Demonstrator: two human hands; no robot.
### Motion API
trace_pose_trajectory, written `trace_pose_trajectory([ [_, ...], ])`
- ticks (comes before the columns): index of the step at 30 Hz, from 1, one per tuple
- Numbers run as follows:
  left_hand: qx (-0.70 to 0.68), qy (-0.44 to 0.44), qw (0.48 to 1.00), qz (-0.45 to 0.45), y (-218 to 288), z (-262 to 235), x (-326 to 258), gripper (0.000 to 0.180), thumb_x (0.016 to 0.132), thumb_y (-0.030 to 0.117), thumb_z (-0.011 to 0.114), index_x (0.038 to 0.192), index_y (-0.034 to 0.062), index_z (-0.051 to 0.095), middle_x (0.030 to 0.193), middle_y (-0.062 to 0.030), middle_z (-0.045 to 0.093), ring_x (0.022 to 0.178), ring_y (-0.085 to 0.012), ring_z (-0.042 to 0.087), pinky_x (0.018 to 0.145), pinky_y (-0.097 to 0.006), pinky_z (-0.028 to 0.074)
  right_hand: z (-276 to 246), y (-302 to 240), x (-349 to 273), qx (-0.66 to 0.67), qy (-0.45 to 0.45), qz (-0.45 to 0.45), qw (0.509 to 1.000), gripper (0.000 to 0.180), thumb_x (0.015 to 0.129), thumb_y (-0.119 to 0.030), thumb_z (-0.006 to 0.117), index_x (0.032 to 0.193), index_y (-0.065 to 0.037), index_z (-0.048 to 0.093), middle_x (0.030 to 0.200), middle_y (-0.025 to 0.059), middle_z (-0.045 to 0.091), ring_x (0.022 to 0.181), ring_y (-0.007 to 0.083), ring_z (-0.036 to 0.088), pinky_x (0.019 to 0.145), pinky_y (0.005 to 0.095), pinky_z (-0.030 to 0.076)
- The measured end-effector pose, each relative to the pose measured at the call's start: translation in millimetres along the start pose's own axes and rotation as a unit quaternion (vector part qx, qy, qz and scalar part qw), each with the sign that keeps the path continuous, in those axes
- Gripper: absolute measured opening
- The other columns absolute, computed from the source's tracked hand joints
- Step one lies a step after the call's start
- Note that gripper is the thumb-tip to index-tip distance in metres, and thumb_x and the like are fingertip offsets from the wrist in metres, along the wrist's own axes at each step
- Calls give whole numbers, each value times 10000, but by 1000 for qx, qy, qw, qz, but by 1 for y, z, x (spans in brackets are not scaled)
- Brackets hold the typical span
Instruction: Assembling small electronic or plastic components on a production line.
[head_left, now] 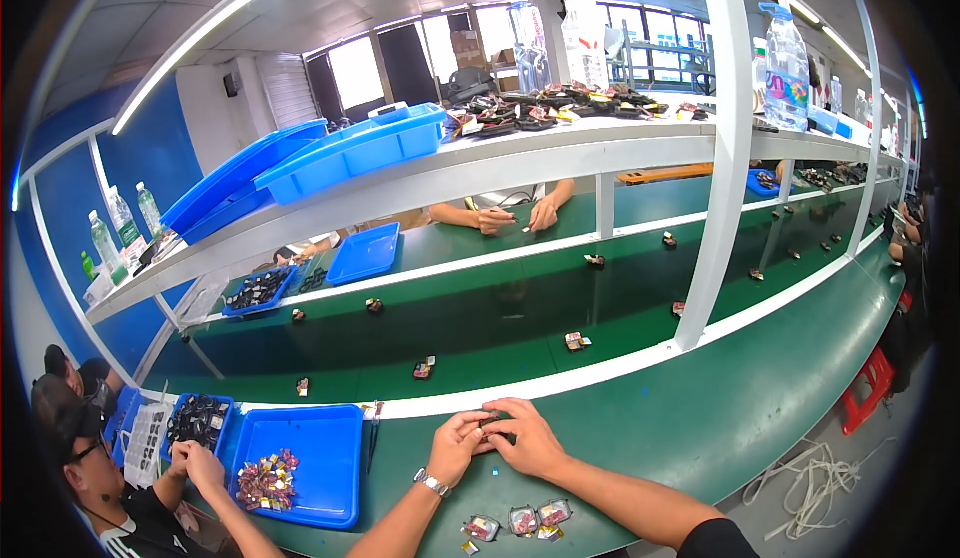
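Both my hands meet over the green workbench near its white edge strip. My left hand and my right hand pinch a small dark part between their fingertips. A watch sits on my left wrist. Just below my forearms lie three small pink-and-grey packets in a row on the bench.
A blue tray holding small coloured pieces sits to my left, with a person's hands beside it. Small parts ride the green conveyor. A person across the belt works with both hands. Blue bins and bottles stand on the upper shelf.
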State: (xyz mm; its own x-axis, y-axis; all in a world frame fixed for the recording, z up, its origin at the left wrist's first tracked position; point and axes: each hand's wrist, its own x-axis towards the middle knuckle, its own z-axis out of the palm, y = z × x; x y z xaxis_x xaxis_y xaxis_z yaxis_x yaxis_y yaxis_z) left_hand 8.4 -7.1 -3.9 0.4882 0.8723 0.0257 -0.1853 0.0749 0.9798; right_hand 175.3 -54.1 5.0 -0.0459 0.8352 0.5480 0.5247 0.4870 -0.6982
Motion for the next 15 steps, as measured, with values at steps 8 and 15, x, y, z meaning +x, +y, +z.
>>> trace_pose_trajectory([
  [8, -30, 1, 999, -13, -4, -6, 1, 269, 970, -21, 460, 1236, -53, 484, 1185, -164, 606, 1022, -206, 645, 873, -325, 577, -7, -11, 4, -34, 31, -29, 999, 124, 801, -69, 654, 923, -61, 665, 1094, 91, 589, 1059, 291, 552, 867, 382, 495],
  [15, -40, 1, 999, -20, -3, -5, 2, 267, 964, 10, 505, 1226, -39, 483, 1149, -145, 630, 1021, -207, 649, 859, -345, 582, -4, -8, 5, -88, 47, -78, 992, 128, 759, -60, 701, 877, -51, 652, 999, 84, 589, 916, 272, 582, 775, 355, 511],
])
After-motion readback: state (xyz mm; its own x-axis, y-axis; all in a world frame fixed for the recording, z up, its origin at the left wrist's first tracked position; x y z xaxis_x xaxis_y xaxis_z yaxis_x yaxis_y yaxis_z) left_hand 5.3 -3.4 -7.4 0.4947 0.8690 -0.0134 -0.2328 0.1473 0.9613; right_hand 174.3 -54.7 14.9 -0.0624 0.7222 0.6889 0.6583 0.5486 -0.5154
